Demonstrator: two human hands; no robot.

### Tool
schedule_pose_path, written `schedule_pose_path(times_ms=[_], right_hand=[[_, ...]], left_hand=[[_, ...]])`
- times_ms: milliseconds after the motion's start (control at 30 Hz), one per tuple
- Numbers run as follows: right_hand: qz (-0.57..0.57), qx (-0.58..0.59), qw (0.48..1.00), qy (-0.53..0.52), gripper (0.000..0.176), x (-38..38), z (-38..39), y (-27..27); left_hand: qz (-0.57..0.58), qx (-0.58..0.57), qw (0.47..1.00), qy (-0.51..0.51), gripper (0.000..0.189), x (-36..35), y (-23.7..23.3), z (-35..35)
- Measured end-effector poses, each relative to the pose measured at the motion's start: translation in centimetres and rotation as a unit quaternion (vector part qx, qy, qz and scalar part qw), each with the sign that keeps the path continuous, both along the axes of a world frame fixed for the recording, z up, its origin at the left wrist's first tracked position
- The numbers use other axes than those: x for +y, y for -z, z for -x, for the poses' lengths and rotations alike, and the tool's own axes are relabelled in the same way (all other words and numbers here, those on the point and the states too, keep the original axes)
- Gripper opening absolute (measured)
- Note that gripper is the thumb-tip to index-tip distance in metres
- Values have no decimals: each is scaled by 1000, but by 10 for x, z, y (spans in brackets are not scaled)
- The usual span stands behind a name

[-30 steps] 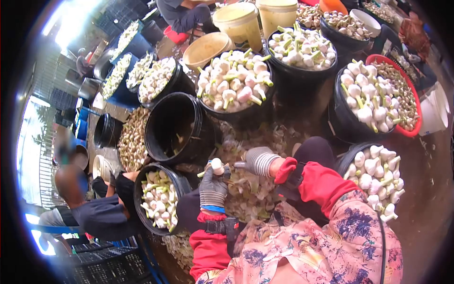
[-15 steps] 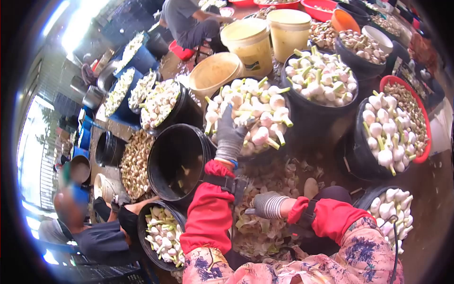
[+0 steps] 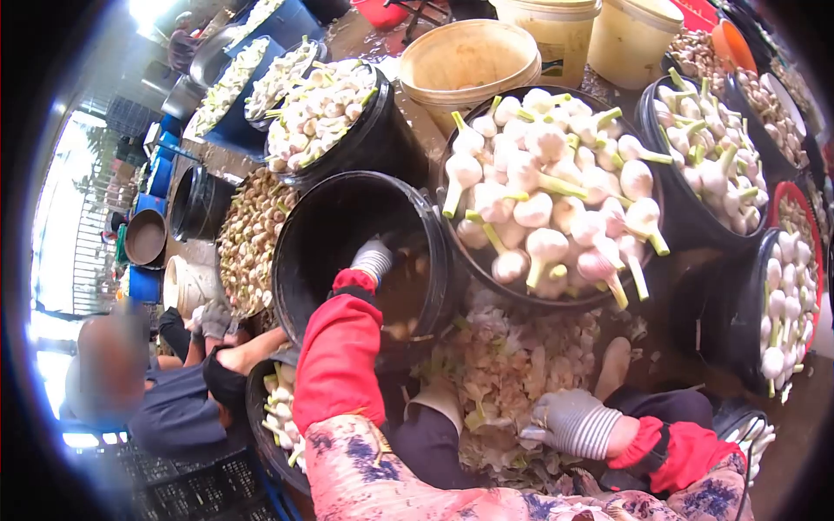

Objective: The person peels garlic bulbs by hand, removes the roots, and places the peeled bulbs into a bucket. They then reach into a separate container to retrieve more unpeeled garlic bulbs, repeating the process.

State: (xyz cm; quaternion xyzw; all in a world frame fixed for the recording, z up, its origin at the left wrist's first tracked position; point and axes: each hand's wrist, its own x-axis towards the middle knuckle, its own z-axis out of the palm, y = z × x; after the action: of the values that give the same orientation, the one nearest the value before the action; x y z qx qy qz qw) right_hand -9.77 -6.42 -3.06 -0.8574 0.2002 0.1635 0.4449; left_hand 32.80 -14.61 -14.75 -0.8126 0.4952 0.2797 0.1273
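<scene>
My left hand [image 3: 373, 258], in a grey glove with a striped cuff, reaches down into a black bucket [image 3: 300, 213]. Its fingers are lost in the dark inside, where a few pale garlic bulbs show dimly at the bottom. My right hand [image 3: 569, 423], gloved too, is low in front of me over a heap of garlic skins [image 3: 508, 365]. Its fingers are curled closed, and whatever they hold is hidden. A black tub heaped with trimmed white garlic bulbs [image 3: 547, 221] stands just right of the bucket.
Around me stand more garlic-filled tubs [image 3: 321, 113], a cream bucket [image 3: 469, 65] and a black tub [image 3: 730, 304] at right. On the left, a seated person [image 3: 187, 391] works beside a pile of unpeeled garlic [image 3: 252, 234]. A black crate [image 3: 200, 486] lies lower left.
My left hand has left the heaped white garlic and gone down into the black bucket. My right hand has shifted right and lower. The view has turned and moved closer to the tubs.
</scene>
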Motion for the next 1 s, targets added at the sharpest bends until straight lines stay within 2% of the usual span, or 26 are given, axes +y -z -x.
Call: schedule_pose_path(times_ms=[33, 67, 100, 133, 267, 367, 433, 467, 533, 600, 633, 667, 733, 767, 833, 867, 933, 967, 1000], right_hand=[[-9, 16, 1000, -6, 40, -4, -3, 1], [-19, 32, 999, -11, 40, -8, -6, 2], [-18, 37, 999, -2, 40, -11, -6, 3], [-23, 41, 999, 5, 40, -13, -7, 5], [-38, 40, 998, 15, 42, -19, -9, 8], [-47, 41, 998, 7, 39, -26, -13, -2], [-21, 14, 999, 22, 34, -23, -9, -1], [-13, 6, 1000, 20, 34, -23, -7, 4], [33, -81, 995, 56, 31, -21, -4, 8], [54, -119, 977, 167, 26, -20, -5, -11], [3, -145, 966, 216, 24, -21, -8, -16], [-17, -212, 939, 270, 27, -17, -8, 0], [-144, -355, 847, 369, 33, -6, -14, -1], [-137, -363, 847, 362, 33, 0, -14, 0], [-212, -386, 799, 410, 38, 17, 0, -15], [-235, -412, 784, 400, 38, 24, 7, -18], [-310, -376, 769, 413, 42, 38, 16, -2], [-383, -359, 744, 413, 43, 48, 25, -13], [-378, -369, 742, 412, 43, 56, 24, 7]], left_hand=[[-7, -88, 995, 42, 62, -1, 50, -15], [-19, -50, 999, -6, 65, -6, 71, -19], [-21, -39, 997, 70, 58, -4, 112, -38], [-43, -45, 993, 101, 56, -6, 133, -43], [-100, -24, 987, 126, 47, -5, 153, -36], [-94, 39, 990, 99, 42, 3, 118, -25], [-32, 156, 987, 8, 38, 6, 70, -16], [17, 251, 965, -75, 36, 9, 39, -7], [140, 433, 864, -213, 33, 21, -29, 24], [265, 520, 776, -239, 27, 45, -88, 66], [315, 505, 763, -253, 25, 60, -118, 92], [395, 415, 810, -124, 27, 74, -104, 91], [306, 538, 707, -341, 31, 107, -140, 144], [295, 541, 730, -297, 32, 123, -122, 151], [293, 539, 707, -353, 34, 164, -126, 215], [284, 534, 652, -457, 34, 182, -140, 264], [240, 660, 583, -410, 33, 208, -153, 303], [284, 648, 629, -322, 34, 215, -148, 318], [324, 628, 668, -231, 37, 224, -140, 326]])
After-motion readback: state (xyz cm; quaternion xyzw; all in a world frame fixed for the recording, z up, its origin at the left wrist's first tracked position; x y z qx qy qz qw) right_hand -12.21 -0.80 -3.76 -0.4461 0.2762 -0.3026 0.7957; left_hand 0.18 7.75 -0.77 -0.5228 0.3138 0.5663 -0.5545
